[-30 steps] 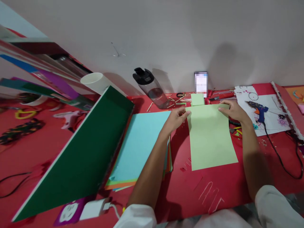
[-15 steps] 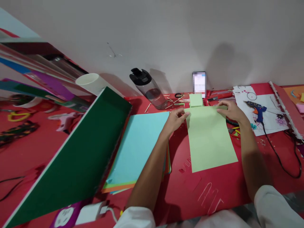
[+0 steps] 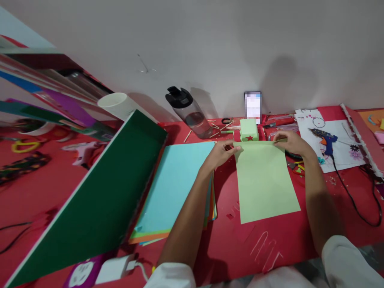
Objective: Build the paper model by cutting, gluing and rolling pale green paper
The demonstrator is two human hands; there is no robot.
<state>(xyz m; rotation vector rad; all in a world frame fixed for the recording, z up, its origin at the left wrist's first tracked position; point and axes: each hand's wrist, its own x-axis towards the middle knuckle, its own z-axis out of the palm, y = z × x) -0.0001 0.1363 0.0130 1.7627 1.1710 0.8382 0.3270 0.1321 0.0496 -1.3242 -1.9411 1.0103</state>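
Observation:
A sheet of light green paper point(image 3: 267, 182) hangs over the red table, held at its two far corners. My left hand point(image 3: 222, 154) pinches the far left corner between thumb and fingers. At the far right corner my right hand point(image 3: 290, 143) grips the edge the same way. Along the far edge the paper bends over slightly. Just beyond it sits a small light green box point(image 3: 249, 130) with a red star on its front. Behind the box a phone point(image 3: 253, 106) leans upright against the wall.
Left of my arm lies a stack of coloured paper point(image 3: 180, 180), light blue on top, beside a tilted dark green board point(image 3: 99, 196). A water bottle point(image 3: 190, 114) stands near the wall. On the right, a blue glue gun point(image 3: 326, 140) with a black cord rests on white paper.
The paper's far edge has come down and toward me, now bending over slightly. More of the green box shows, including its red star. Both hands keep their hold.

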